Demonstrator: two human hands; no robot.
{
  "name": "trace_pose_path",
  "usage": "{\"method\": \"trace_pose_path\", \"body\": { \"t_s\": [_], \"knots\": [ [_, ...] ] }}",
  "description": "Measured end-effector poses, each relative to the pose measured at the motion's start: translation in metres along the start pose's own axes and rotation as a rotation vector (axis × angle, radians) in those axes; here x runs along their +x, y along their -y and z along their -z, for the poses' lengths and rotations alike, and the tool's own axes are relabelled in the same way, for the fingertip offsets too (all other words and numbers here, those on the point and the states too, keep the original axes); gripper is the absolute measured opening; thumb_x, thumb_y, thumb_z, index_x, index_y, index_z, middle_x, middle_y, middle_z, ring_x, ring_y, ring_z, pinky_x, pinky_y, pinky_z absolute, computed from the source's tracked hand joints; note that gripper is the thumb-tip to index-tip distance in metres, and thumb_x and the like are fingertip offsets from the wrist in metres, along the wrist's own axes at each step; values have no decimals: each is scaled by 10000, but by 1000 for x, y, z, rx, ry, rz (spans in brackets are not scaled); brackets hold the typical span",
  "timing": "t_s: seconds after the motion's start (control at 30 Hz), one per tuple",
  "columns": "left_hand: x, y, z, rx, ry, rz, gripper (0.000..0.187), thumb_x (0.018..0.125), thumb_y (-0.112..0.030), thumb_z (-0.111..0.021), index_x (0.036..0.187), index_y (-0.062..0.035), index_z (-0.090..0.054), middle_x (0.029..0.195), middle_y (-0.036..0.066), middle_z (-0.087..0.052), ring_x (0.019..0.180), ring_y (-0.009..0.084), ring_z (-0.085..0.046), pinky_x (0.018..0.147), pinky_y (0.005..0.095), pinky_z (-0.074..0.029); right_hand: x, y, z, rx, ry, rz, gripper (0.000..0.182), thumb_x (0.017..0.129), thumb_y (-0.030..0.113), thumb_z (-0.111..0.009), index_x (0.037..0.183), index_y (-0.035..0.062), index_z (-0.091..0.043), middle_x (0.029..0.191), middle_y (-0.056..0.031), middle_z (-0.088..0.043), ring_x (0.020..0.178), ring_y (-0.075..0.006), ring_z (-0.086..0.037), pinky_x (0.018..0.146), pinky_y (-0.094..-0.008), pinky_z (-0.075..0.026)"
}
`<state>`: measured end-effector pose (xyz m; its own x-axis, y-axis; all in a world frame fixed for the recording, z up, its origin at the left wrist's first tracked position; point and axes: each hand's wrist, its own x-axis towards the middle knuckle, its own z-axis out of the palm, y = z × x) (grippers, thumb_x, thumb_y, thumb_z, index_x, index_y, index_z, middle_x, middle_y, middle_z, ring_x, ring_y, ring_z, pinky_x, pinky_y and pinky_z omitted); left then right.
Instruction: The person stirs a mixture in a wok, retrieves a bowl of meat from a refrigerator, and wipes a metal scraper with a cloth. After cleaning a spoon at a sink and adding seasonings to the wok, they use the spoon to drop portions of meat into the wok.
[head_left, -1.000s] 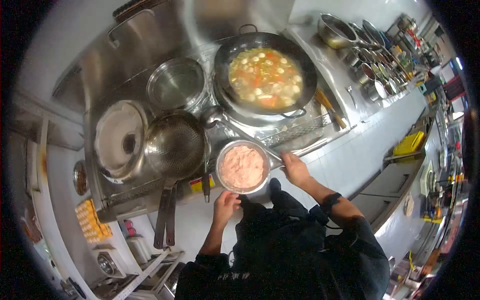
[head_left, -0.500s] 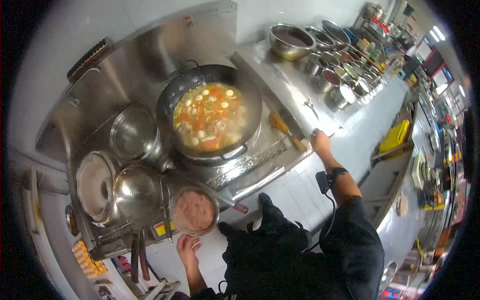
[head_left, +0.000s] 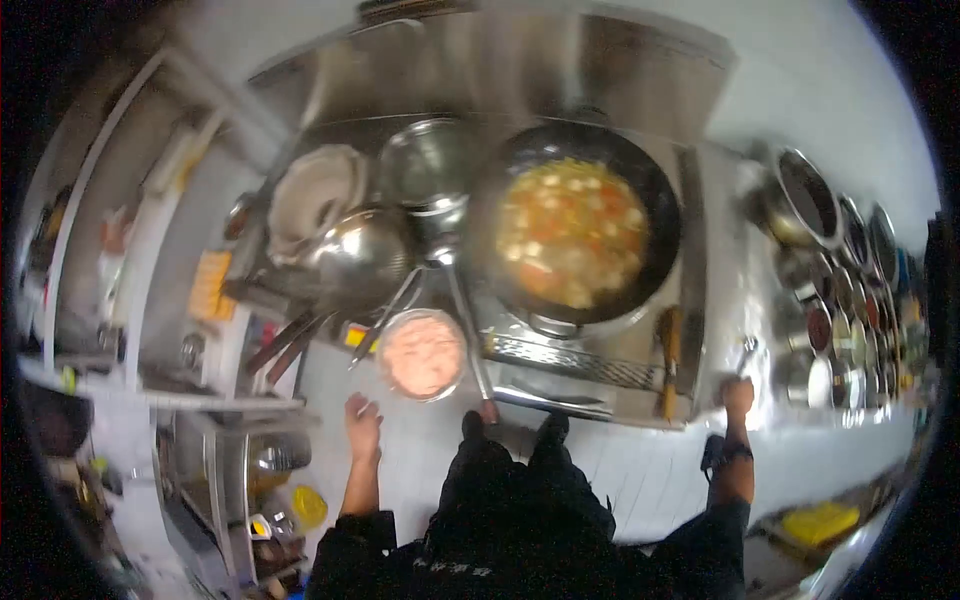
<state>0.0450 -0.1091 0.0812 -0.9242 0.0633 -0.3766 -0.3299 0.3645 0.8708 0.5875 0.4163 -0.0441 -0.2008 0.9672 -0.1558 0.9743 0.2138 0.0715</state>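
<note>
My left hand [head_left: 364, 425] is in the air below and left of a glass bowl of pink minced food [head_left: 423, 354], its fingers apart and empty. At the right, my right hand [head_left: 737, 393] is closed at the steel counter's front edge. A small metal utensil [head_left: 748, 347] lies just beyond its fingers; blur hides what the hand grips. Between the hands, a black wok [head_left: 660, 220] on the stove holds a steaming yellow broth [head_left: 570, 230] with white and orange pieces. A wooden-handled brush [head_left: 669, 362] lies right of the wok.
Left of the wok are a steel pot [head_left: 428, 165], a perforated strainer [head_left: 362, 255] and a pale cloth-like bundle [head_left: 318, 195]. A long-handled tool [head_left: 468, 330] passes beside the bowl. Several containers and a large steel bowl [head_left: 800, 195] stand at the right. Shelves [head_left: 150, 290] are at the left.
The view has turned left, so the stove now sits further right and level in the picture. My left hand is slightly further from the bowl. My right hand remains closed by the counter edge.
</note>
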Motion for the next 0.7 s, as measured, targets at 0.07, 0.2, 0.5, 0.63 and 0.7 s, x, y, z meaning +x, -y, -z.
{"method": "trace_pose_path", "body": {
  "t_s": [0.07, 0.2, 0.5, 0.63, 0.7],
  "knots": [
    [0, -11, -3, 33, -97, -68, 488, 788, -113, -578, 1239, -26, -415, 1181, 112, -472, 992, 228, -498, 825, 339, -430, -22, 21, 46, 207, -58, -232, 295, 628, 273, -639, 771, 18, -598, 780, -216, -632, 764, -378, -623, 683, -440, -498],
    [36, 7, 3, 68, -202, -206, 440, 777, -112, -587, 1185, 5, -472, 1157, 142, -501, 1009, 240, -503, 879, 336, -401, -27, -8, 21, 115, -179, -149, 246, 711, 252, -575, 727, 7, -594, 831, -239, -622, 825, -394, -603, 724, -466, -477],
    [94, -85, 50, 287, -220, -670, 202, 706, -38, -590, 905, -9, -571, 975, 146, -569, 948, 313, -511, 841, 373, -403, -43, 69, 140, 1614, -337, -331, 184, 764, 155, -526, 609, 105, -440, 507, -5, -443, 421, -109, -411, 376, -241, -314],
    [151, -101, 84, 496, -130, -995, 189, 701, -25, -573, 888, 3, -570, 1010, 163, -550, 952, 352, -500, 838, 418, -402, -111, 233, 252, 1485, -453, -42, 136, 877, 175, -533, 772, 95, -501, 634, 5, -484, 500, -81, -418, 417, -220, -322],
    [168, -110, 100, 567, -55, -1103, 202, 701, -15, -560, 901, 16, -556, 1012, 175, -533, 961, 363, -490, 843, 424, -404, -122, 292, 278, 1245, -473, 90, 122, 901, 165, -516, 834, 64, -523, 687, -3, -514, 580, -87, -442, 498, -226, -363]
  ]
}}
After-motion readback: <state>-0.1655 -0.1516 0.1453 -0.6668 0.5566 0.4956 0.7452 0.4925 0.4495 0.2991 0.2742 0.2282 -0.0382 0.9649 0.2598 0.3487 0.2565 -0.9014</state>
